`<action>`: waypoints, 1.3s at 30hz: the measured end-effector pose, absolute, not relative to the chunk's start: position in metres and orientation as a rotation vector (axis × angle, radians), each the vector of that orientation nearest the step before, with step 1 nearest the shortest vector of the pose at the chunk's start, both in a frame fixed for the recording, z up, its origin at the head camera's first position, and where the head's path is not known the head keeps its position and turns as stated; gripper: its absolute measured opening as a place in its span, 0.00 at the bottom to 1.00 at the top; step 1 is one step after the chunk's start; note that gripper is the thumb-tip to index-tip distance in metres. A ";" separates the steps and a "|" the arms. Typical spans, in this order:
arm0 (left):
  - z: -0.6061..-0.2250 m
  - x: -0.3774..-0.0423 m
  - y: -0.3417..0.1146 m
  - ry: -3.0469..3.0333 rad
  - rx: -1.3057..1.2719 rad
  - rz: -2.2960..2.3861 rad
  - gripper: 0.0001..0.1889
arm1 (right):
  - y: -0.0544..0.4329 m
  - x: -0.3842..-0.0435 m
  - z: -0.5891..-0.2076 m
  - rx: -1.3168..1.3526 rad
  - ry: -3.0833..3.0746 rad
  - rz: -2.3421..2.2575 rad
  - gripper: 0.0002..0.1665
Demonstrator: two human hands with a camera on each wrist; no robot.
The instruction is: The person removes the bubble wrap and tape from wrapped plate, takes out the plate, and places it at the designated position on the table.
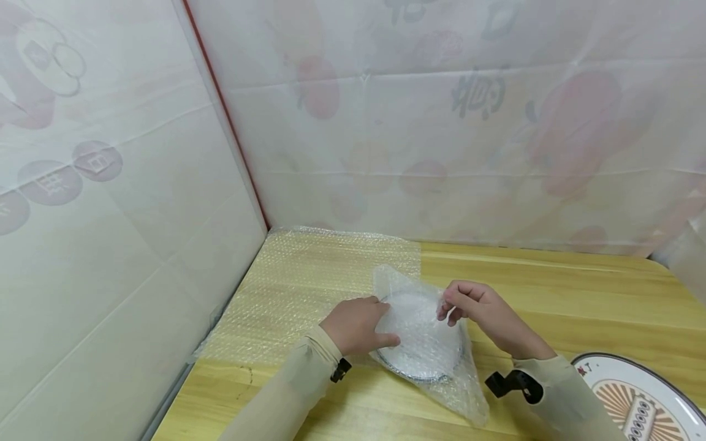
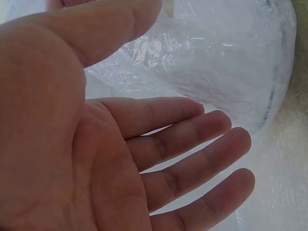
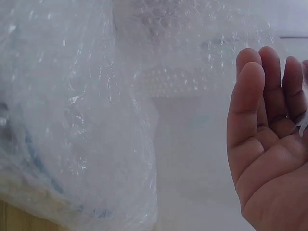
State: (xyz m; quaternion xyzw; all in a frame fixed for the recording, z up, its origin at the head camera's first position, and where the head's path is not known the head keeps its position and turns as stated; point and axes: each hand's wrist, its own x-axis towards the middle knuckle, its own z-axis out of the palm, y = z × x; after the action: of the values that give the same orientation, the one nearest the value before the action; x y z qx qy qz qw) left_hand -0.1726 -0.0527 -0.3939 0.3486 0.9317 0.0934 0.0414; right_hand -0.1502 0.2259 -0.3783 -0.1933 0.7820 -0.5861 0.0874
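Note:
A round plate with a blue rim lies wrapped in bubble wrap (image 1: 421, 343) on the table, the wrap's loose corners sticking out at the back and front. My left hand (image 1: 355, 324) rests on the left side of this bundle, thumb spread and fingers fairly straight, as the left wrist view also shows. Over the bundle's right edge, my right hand (image 1: 480, 309) is raised with bent fingers. By its fingers shows a small whitish clear scrap (image 3: 302, 126), seemingly pinched; its kind is unclear. The wrapped plate (image 3: 82, 125) also fills the left of the right wrist view.
A flat sheet of bubble wrap (image 1: 298, 288) covers the wooden table's (image 1: 551, 300) back left. At the front right lies a large printed plate (image 1: 612, 367) with a dark rim, partly out of frame. Printed cloth walls (image 1: 353, 141) stand behind and at left.

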 end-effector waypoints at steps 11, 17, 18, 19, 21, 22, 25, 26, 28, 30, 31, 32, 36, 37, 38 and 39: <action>-0.392 -0.171 -0.054 2.862 1.058 0.296 0.33 | 0.229 -0.158 -0.392 -0.661 2.428 -1.629 0.05; -0.393 -0.171 -0.054 2.866 1.060 0.264 0.33 | 0.221 -0.160 -0.401 -0.595 2.882 -1.030 0.04; -0.393 -0.171 -0.054 2.867 1.060 0.265 0.32 | 0.220 -0.159 -0.402 -0.648 2.915 -0.914 0.03; -0.393 -0.171 -0.054 2.868 1.061 0.266 0.32 | 0.219 -0.159 -0.403 -0.710 2.939 -0.812 0.03; -0.392 -0.171 -0.055 2.872 1.062 0.273 0.32 | 0.218 -0.158 -0.405 -0.827 2.965 -0.648 0.05; -0.392 -0.171 -0.055 2.874 1.063 0.278 0.32 | 0.217 -0.157 -0.406 -0.879 2.971 -0.587 0.06; -0.391 -0.170 -0.055 2.877 1.061 0.286 0.31 | 0.217 -0.155 -0.407 -0.958 2.981 -0.499 0.07; -0.391 -0.170 -0.055 2.876 1.060 0.291 0.31 | 0.217 -0.154 -0.406 -0.958 2.980 -0.488 0.07; -0.391 -0.171 -0.054 2.870 1.057 0.294 0.31 | 0.216 -0.153 -0.406 -0.945 2.979 -0.473 0.08; -0.392 -0.171 -0.054 2.864 1.055 0.297 0.32 | 0.216 -0.153 -0.408 -0.941 2.970 -0.461 0.09; -0.392 -0.171 -0.053 2.862 1.055 0.299 0.32 | 0.216 -0.153 -0.408 -0.940 2.962 -0.460 0.09; -0.392 -0.171 -0.053 2.860 1.055 0.298 0.32 | 0.216 -0.153 -0.409 -0.940 2.954 -0.459 0.10; -0.392 -0.171 -0.053 2.863 1.055 0.297 0.32 | 0.217 -0.153 -0.410 -0.949 2.912 -0.467 0.11; -0.392 -0.171 -0.054 2.867 1.056 0.294 0.32 | 0.216 -0.152 -0.410 -0.942 2.902 -0.468 0.11; -0.392 -0.171 -0.054 2.870 1.057 0.291 0.32 | 0.216 -0.152 -0.409 -0.937 2.894 -0.467 0.12; -0.392 -0.171 -0.054 2.874 1.058 0.289 0.32 | 0.216 -0.152 -0.409 -0.934 2.887 -0.469 0.13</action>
State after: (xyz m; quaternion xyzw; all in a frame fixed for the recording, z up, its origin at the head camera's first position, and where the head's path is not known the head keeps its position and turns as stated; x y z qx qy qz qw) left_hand -0.1713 -0.0538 -0.3922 0.3438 0.9337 0.0940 0.0327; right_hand -0.1519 0.2159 -0.4085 -0.3039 0.9397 -0.1526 0.0358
